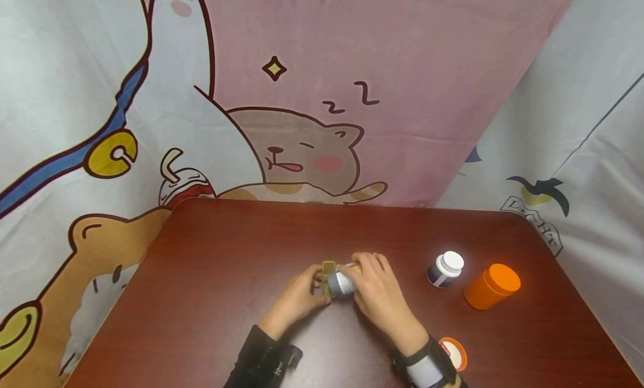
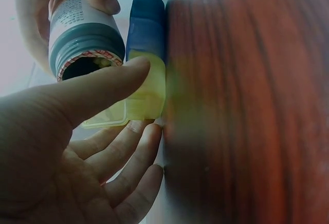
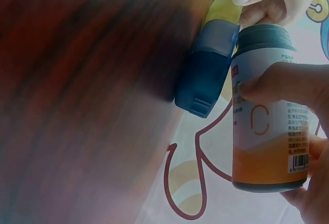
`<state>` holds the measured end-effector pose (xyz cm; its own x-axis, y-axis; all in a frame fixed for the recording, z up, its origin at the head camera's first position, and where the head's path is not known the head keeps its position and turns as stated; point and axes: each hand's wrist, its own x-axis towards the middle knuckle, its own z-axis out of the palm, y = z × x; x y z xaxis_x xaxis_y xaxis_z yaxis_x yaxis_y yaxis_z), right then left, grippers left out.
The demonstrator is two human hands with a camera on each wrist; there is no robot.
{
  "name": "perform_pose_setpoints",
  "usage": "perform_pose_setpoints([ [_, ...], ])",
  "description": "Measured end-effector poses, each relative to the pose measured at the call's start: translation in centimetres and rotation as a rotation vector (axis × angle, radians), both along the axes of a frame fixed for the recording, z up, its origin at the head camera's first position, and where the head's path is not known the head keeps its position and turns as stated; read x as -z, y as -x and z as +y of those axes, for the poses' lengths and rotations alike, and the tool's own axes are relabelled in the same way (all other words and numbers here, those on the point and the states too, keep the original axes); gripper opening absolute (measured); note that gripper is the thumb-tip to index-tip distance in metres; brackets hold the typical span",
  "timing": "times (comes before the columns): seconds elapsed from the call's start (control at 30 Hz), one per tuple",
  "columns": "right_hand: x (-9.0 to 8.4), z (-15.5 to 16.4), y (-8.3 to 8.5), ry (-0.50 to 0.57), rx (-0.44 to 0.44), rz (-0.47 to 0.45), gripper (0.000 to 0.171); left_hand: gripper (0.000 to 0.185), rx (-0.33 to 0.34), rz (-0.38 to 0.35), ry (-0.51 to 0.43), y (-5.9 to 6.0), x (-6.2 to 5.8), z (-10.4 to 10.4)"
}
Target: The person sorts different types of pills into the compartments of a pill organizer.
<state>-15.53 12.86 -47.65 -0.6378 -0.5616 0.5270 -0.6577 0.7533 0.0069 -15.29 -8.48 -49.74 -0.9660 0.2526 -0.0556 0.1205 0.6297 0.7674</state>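
My right hand grips a vitamin bottle with a white and orange label marked C. The bottle lies tilted, its uncapped mouth turned toward my left hand; pale pieces show inside in the left wrist view. Between thumb and fingers, my left hand holds a small pill box with yellow, light blue and dark blue sections. A clear yellow lid stands open on its near section, right under the bottle's mouth. My left thumb partly covers the mouth in that view.
To the right on the brown table stand a white-capped dark bottle and an orange jar. An orange-rimmed cap lies inside up beside my right wrist. A cartoon-printed cloth hangs behind the table.
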Motion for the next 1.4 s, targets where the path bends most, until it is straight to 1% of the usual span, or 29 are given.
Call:
perform_pose_setpoints([
  [0.27,0.0,-0.2,0.0,-0.020,0.004,0.005,0.070,0.066,0.007,0.007,-0.002,0.1,0.0,0.0],
  [0.7,0.0,0.0,-0.1,-0.017,0.008,0.007,0.069,0.066,0.008,0.002,-0.007,0.0,0.0,0.0],
  [0.97,0.3,0.3,-0.1,0.034,0.045,-0.009,0.068,0.067,0.012,-0.004,-0.011,0.1,0.0,0.0],
  [1.13,0.0,0.7,-0.4,0.060,0.074,-0.038,0.071,0.067,0.009,-0.010,-0.010,0.0,0.0,0.0],
  [1.4,-0.6,1.5,-1.2,0.100,0.066,-0.032,0.070,0.065,0.004,-0.011,-0.024,-0.1,0.1,0.0],
])
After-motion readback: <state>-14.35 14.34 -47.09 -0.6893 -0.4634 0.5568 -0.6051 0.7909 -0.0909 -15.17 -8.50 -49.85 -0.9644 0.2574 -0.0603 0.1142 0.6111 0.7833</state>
